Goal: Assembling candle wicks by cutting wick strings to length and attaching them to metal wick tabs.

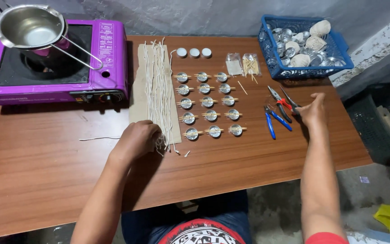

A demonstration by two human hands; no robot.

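Your left hand [137, 138] bunches its fingers on the near ends of white wicks [156, 86] running lengthwise away from you; your right hand [311, 110] closes on red-handled pliers [280, 101], tips pointing away.

The right hand [313, 110] hides its fingers and the red-handled pliers' [280, 103] grips.

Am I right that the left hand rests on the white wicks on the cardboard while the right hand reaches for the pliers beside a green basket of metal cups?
Nearly. The head view shows the basket is blue, not green. The rest holds: the left hand rests on the white wicks on the cardboard, and the right hand reaches for the pliers beside that basket of metal cups.
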